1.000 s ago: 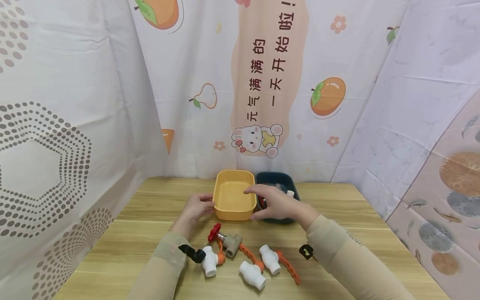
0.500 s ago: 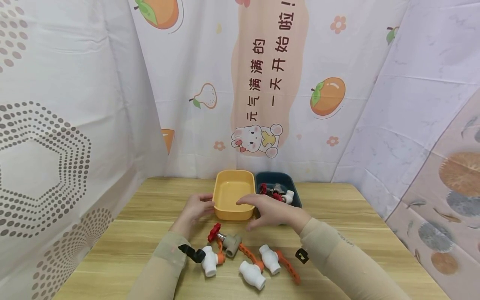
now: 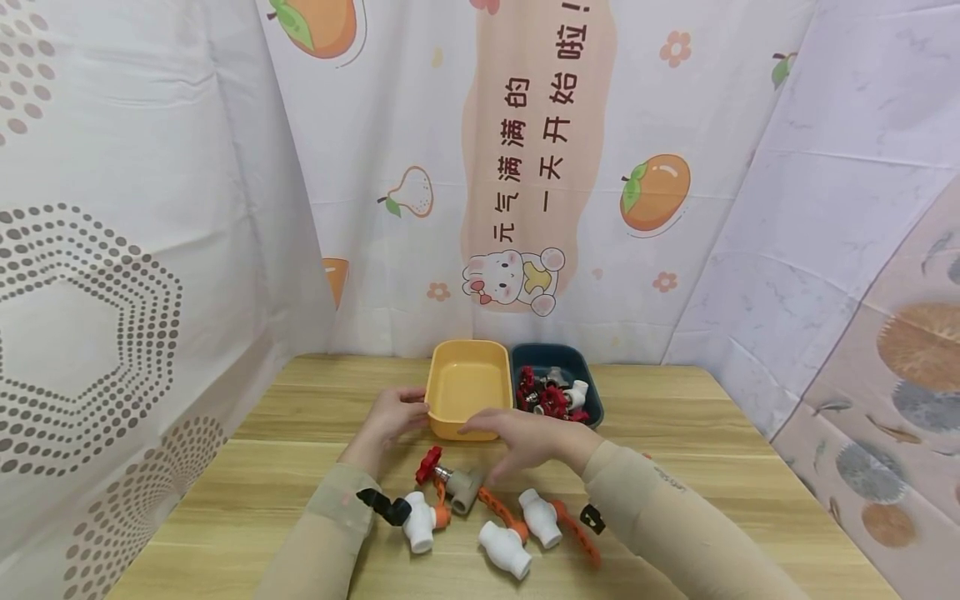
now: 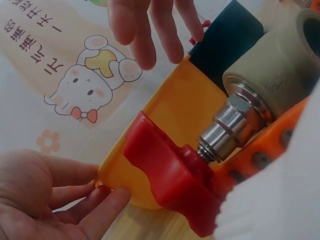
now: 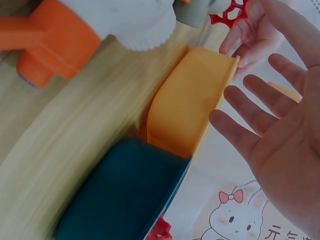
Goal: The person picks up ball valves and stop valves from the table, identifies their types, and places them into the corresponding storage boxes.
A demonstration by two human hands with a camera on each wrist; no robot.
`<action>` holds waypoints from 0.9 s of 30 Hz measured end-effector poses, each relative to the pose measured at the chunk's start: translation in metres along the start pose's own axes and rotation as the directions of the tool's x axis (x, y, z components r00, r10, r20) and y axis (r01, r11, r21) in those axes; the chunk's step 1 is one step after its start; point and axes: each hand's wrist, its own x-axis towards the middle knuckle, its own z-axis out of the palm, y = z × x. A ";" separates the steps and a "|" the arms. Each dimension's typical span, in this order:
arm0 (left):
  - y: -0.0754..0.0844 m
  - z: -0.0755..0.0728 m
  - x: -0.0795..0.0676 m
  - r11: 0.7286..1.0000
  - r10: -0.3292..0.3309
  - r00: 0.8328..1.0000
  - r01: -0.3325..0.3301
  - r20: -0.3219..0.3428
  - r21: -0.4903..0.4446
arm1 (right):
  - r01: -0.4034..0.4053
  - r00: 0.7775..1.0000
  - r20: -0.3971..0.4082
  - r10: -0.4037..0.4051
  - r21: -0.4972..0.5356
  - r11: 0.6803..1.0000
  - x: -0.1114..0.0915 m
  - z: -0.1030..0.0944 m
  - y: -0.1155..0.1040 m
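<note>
In the head view, my left hand (image 3: 390, 414) holds the left side of a yellow bin (image 3: 448, 430); the left wrist view shows its thumb and fingers pinching the bin's corner. My right hand (image 3: 528, 437) hovers in front of the bin, fingers spread and holding nothing. Below it lies a beige gate valve (image 3: 467, 489) with a red handwheel (image 3: 428, 465). Three white ball valves with orange handles lie nearer me: a left one (image 3: 418, 525), a middle one (image 3: 504, 550) and a right one (image 3: 540, 518).
A dark blue bin (image 3: 562, 353) stands against the yellow bin's right side, with several red-wheeled valves (image 3: 553, 402) and a white fitting (image 3: 577, 394) inside. Printed curtains (image 3: 405, 275) hang behind and beside the wooden table (image 3: 262, 467).
My right hand has moved from between the two bins toward me and slightly left, nearing the beige gate valve, uncovering the blue bin's contents. My left hand has stayed at the yellow bin.
</note>
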 end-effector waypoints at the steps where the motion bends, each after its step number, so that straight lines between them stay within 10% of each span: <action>1: 0.000 0.000 0.000 1.000 0.002 1.000 -0.002 0.002 -0.002 | 0.001 1.000 0.010 -0.001 -0.005 1.000 0.001 0.001 0.000; 27: -0.003 0.000 0.002 1.000 -0.001 1.000 0.001 0.010 -0.010 | 0.122 0.968 0.233 -0.092 -0.115 0.986 0.032 0.034 -0.008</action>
